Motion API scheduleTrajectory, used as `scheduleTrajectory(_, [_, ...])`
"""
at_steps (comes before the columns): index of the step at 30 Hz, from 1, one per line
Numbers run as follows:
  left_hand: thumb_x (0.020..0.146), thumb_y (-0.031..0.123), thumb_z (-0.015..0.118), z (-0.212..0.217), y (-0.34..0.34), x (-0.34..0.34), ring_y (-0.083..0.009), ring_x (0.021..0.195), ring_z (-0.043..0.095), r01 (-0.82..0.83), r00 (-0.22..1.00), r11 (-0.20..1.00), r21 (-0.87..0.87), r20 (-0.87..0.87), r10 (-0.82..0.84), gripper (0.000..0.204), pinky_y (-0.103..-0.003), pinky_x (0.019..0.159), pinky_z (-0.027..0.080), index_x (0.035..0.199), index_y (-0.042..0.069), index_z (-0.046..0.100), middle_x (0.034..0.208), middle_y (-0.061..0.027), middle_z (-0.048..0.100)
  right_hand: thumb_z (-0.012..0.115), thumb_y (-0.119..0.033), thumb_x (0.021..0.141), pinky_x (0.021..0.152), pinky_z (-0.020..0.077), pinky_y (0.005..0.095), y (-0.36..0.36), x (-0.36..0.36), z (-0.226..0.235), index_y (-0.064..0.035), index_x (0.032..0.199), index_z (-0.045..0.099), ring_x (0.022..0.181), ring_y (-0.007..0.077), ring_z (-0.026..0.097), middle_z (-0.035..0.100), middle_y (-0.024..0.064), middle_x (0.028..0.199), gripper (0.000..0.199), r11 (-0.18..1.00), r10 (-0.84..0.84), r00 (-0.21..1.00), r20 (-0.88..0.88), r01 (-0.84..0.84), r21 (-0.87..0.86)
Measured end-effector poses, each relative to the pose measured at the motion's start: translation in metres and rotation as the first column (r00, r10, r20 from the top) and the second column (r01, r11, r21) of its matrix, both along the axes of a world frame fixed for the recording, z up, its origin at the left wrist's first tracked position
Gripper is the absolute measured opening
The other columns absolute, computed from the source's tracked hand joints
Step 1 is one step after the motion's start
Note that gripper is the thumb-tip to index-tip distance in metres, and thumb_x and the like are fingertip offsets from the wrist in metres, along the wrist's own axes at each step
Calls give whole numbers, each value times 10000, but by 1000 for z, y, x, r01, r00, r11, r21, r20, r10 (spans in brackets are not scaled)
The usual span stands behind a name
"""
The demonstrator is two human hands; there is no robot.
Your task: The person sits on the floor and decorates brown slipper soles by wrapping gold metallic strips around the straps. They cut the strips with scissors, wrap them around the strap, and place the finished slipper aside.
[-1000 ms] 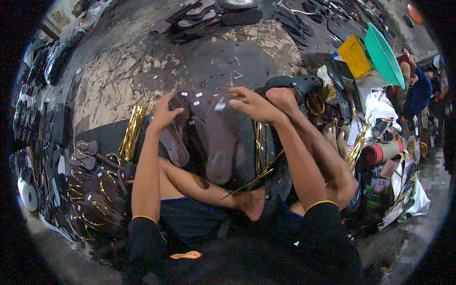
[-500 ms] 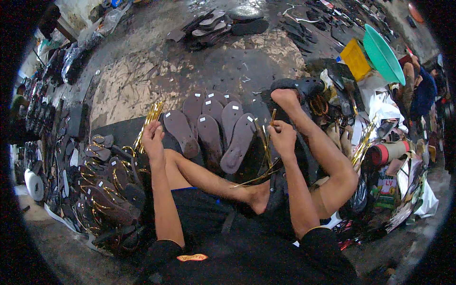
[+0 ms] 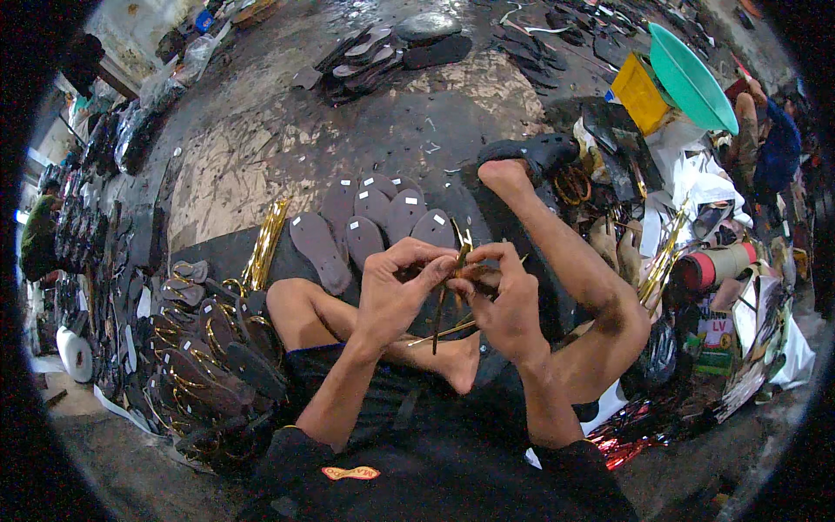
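Note:
In front of me my left hand (image 3: 402, 285) and my right hand (image 3: 503, 303) meet, both closed with fingertips pinching a thin gold strap (image 3: 464, 237). Its shiny end sticks up between them, while a dark narrow strip (image 3: 437, 329) hangs below the fingers. Exactly how the pieces join is hidden by my fingertips. Just beyond the hands lie several brown sandal soles (image 3: 320, 250) with small white labels, partly covered by my left hand. A bundle of gold straps (image 3: 264, 245) rests left of the soles.
Sandals with gold straps (image 3: 213, 344) are heaped at my left. Around my right knee are more gold straps (image 3: 665, 257), a red-and-beige roll (image 3: 718, 264) and white scraps. Farther off stand a yellow container (image 3: 642, 94) and a green basin (image 3: 691, 78). Another person (image 3: 774, 143) is at far right.
My left hand has left the gold bundle and come right to meet my right hand. My right hand has shifted slightly left and down. Both now work on the strap together.

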State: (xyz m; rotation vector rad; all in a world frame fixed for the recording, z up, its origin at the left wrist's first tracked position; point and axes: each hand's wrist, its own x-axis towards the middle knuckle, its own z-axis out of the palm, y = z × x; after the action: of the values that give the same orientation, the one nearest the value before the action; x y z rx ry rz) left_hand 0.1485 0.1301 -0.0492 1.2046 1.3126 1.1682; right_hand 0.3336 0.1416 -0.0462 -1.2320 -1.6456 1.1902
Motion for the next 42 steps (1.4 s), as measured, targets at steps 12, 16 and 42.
scheduleTrajectory(12, [919,-7,802,10,-32,-17,-81,969,674,-108,993,992,69,-34,110,207,-228,830,549,1125,21,813,1083,-45,754,740,-5,977,826,593,298,-24,-13,12,15,1149,695,936,150,745,768,116,997,179,992,-87,993,-82,93,79])
scheduleTrajectory(16, [885,-14,830,21,-35,-14,-89,954,691,-125,992,990,60,10,125,197,-233,819,554,1080,15,821,1061,-52,769,701,-100,1035,854,554,270,-22,5,-15,-4,1169,719,983,122,687,732,59,1056,166,992,-110,954,-280,86,-97])
scheduleTrajectory(42, [785,326,916,-157,55,8,-370,1151,618,-73,302,970,234,-921,245,678,-507,994,506,1331,11,667,1227,-196,624,834,-210,871,721,565,398,28,22,-16,-87,952,715,816,282,707,728,77,914,189,790,-294,859,418,-27,612])
